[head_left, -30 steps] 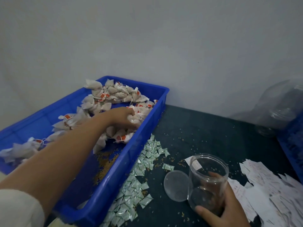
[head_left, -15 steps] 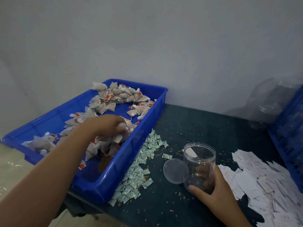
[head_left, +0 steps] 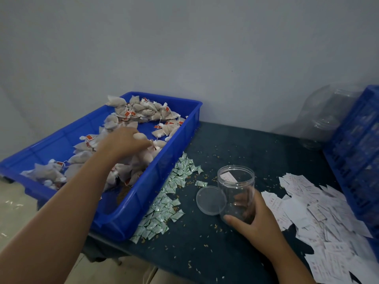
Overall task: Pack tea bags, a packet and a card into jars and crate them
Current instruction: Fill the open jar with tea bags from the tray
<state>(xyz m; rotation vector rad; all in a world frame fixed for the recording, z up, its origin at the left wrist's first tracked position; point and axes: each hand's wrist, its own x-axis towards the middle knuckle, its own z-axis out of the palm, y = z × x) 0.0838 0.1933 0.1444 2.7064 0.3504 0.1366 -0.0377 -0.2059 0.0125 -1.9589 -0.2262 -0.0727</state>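
A blue tray [head_left: 143,199] on the left holds a heap of white tea bags [head_left: 143,111] with red tags. My left hand [head_left: 121,142] reaches into the tray and grips several tea bags. My right hand [head_left: 252,222] holds a clear open jar [head_left: 235,187] upright on the dark table; a white card lies inside it near the rim. The jar's clear lid [head_left: 210,199] lies flat just left of it. Small green-white packets [head_left: 170,193] are strewn along the tray's right side. White cards [head_left: 320,222] are piled on the right.
A blue crate [head_left: 356,160] stands at the right edge. Behind it, against the grey wall, sit large clear jars [head_left: 326,119]. Loose tea crumbs speckle the dark table [head_left: 235,144]. The table's near edge runs along the bottom left.
My left hand has drawn back from the tray's far right corner toward its middle, gathering tea bags. My right hand keeps its hold on the jar.
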